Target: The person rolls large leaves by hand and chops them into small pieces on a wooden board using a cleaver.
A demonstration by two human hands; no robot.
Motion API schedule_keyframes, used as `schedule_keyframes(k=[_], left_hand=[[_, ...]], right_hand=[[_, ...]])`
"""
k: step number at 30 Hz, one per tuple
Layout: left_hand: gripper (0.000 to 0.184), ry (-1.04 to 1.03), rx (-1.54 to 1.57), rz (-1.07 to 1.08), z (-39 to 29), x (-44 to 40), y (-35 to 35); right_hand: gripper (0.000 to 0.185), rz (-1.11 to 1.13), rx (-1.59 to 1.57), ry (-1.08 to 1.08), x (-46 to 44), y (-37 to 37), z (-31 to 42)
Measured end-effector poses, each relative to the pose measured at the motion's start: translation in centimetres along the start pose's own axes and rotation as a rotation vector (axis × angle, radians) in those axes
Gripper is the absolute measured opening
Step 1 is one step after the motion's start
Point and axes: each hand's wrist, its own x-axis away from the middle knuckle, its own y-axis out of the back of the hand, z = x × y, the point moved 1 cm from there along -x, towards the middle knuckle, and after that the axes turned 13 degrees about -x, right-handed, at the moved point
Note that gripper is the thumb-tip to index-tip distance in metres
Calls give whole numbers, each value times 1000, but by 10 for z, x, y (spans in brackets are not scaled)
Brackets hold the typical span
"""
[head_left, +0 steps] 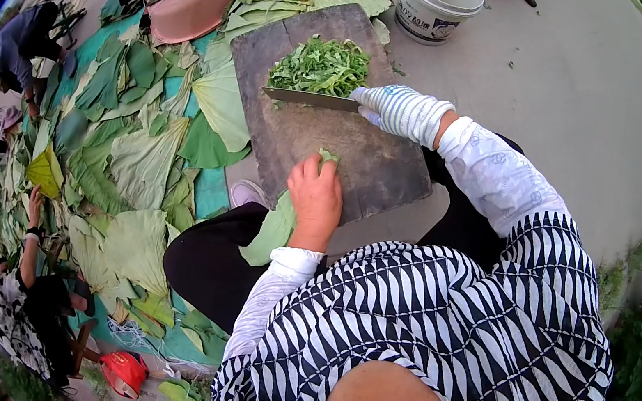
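My right hand (403, 113), in a white striped glove, is closed round the handle of a kitchen knife (311, 99). Its wide blade lies along the near edge of a heap of chopped green leaves (322, 66) on a dark wooden cutting board (359, 165). Bare and ungloved, my left hand (314, 199) is closed on a large green leaf (275, 231) at the board's near part. A bit of the leaf shows beyond my fingertips, and the rest hangs down beside my wrist over my leg.
A white bucket (438, 6) stands beyond the board to the right. Many large leaves (146, 162) cover a green sheet on the left, with a pink basin (193, 3) behind them. Other people (31, 307) sit or bend along the left side. A red bag (122, 373) lies lower left.
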Motion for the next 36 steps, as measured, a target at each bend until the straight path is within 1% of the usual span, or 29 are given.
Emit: schedule_keyframes(k=[1, 3, 4, 5, 6, 7, 8, 9, 10, 11, 13, 14, 15, 17, 18, 20, 21, 23, 24, 25, 27, 28, 29, 30, 31, 34, 36], left_hand=[[24, -1, 9, 52, 0, -1, 0], [24, 9, 35, 76, 0, 2, -6], [25, 13, 51, 71, 5, -5, -9], [19, 8, 96, 33, 6, -8, -14], [20, 10, 145, -1, 6, -12, -17], [25, 36, 172, -23, 3, -16, -17], [25, 42, 183, -63, 1, -20, -19], [24, 39, 198, -76, -2, -25, -22], [24, 48, 198, -87, -1, -26, -24], [20, 28, 202, -98, 0, -26, -27], [16, 28, 140, -119, -4, -25, -29], [16, 20, 136, -129, -4, -24, -28], [15, 13, 127, -184, -6, -23, -30], [13, -37, 88, -215, -6, -21, -29], [13, -23, 74, -225, -5, -20, -27], [21, -96, -43, -74, -3, -18, -27], [21, -66, -53, -79, -1, -16, -27], [22, -127, -76, -68, 0, -13, -29], [21, -115, -60, -112, 0, -13, -29], [20, -114, -5, -122, 0, -13, -26], [21, -68, 108, -196, -1, -12, -21], [19, -77, 72, -104, 1, -10, -25], [20, -60, 109, -107, 1, -11, -27], [22, -79, 102, -159, 1, -11, -29], [24, -91, 102, -181, 2, -11, -29], [30, -106, 126, -150, 4, -12, -32], [31, -101, 132, -134, 3, -11, -32]], right_hand=[[27, -26, -23, 20, 0, -2, 2], [31, -64, -97, 18, 5, -8, 8], [30, -22, -230, -166, 10, -16, 7], [31, -11, -170, -163, 20, -1, 33], [31, -95, -54, -70, 31, -8, 31], [26, -156, -86, -23, 34, -23, 20], [22, -222, -115, 10, 45, -22, 29], [22, -159, -114, -33, 51, -23, 31], [24, -181, -90, -62, 59, -27, 33], [25, -233, -74, -30, 66, -35, 30], [25, -245, -85, -18, 78, -40, 34], [25, -252, -62, -14, 83, -42, 35], [23, -280, -42, 4, 89, -40, 42], [23, -269, -51, -38, 95, -42, 46], [23, -262, -50, -18, 100, -43, 48], [23, -283, -31, -28, 106, -45, 52], [23, -260, -29, -5, 106, -47, 54], [24, -302, 14, -37, 112, -52, 56], [25, -296, 15, -15, 114, -58, 45], [26, -328, 50, 83, 117, -60, 42], [21, -201, 54, -35, 121, -46, 64], [18, -241, 60, 6, 124, -48, 62], [26, -229, 88, 14, 128, -46, 64], [25, -185, 157, -30, 128, -46, 65], [22, -250, 174, 25, 132, -49, 63], [20, -285, 248, 28, 133, -48, 67], [20, -166, 169, -46, 134, -47, 68]])
